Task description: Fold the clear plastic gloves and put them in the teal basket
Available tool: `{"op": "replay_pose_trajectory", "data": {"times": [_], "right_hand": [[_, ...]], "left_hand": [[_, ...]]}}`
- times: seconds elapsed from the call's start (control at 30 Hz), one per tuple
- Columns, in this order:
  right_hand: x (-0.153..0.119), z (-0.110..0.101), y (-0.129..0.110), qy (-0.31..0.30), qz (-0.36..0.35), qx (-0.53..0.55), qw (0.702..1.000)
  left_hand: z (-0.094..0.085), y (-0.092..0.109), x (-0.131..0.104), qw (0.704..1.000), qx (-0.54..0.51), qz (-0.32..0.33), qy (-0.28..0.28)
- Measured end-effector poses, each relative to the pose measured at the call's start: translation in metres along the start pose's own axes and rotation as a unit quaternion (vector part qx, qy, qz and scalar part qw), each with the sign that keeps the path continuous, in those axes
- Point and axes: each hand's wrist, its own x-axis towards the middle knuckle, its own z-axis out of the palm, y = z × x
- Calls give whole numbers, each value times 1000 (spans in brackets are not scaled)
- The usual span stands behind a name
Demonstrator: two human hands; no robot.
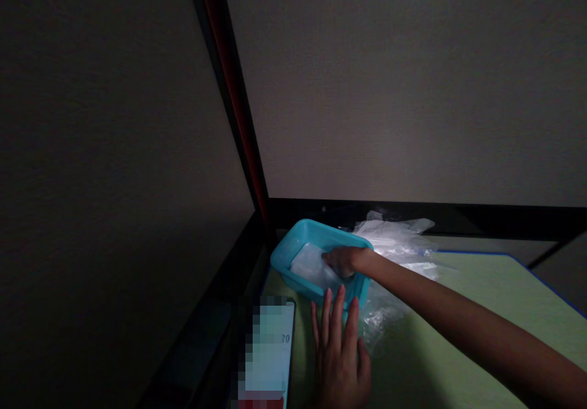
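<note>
A turquoise plastic basket (300,287) sits in the corner of the table, and a whitish, translucent plastic bag or sheet (308,263) lies flat inside it. My right hand (345,261) reaches over the basket's right rim, its fingers curled down beside the whitish plastic. The fingertips are partly hidden, so what they pinch cannot be made out. In front of the basket is my left hand (340,351), palm down with fingers extended and slightly apart. Its fingertips are at the basket's near wall and it holds nothing.
Crumpled clear plastic bags (398,244) lie behind and to the right of the basket. A phone (270,342) with a lit, partly blurred screen rests left of my left hand. The green tabletop (481,287) meets walls at the back and left.
</note>
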Motion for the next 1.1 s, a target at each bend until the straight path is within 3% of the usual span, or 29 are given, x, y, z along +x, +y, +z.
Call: {"op": "replay_pose_trajectory", "data": {"times": [0.13, 0.3, 0.53, 0.67, 0.77, 0.83, 0.9, 1.0, 1.1], "right_hand": [[-4, -5, 2, 18, -12, 2, 1000], [-17, -17, 8, 55, -83, 36, 994], [-20, -16, 7, 61, -150, 92, 982], [-49, -31, 21, 136, -171, 134, 967], [-82, -32, 39, 242, -154, 162, 944], [-101, -19, 52, 379, -120, 189, 898], [-113, 6, 64, 452, -64, 175, 872], [-118, 54, 74, 439, 13, 183, 879], [-115, 97, 71, 414, 30, 155, 896]], "left_hand": [[0, 0, -1, 1000, 4, 2, 0], [1, 1, -2, 1000, -1, -2, 10], [1, 0, -1, 1000, -3, 1, 0], [1, 1, -1, 1000, 8, -1, 0], [-1, 3, -1, 1000, 19, -3, -5], [-2, 4, 0, 1000, 25, -4, -17], [-2, 6, 1, 999, 28, -7, -23], [-2, 7, 1, 999, 26, -15, -12], [-2, 7, -2, 1000, 19, 19, 9]]}}
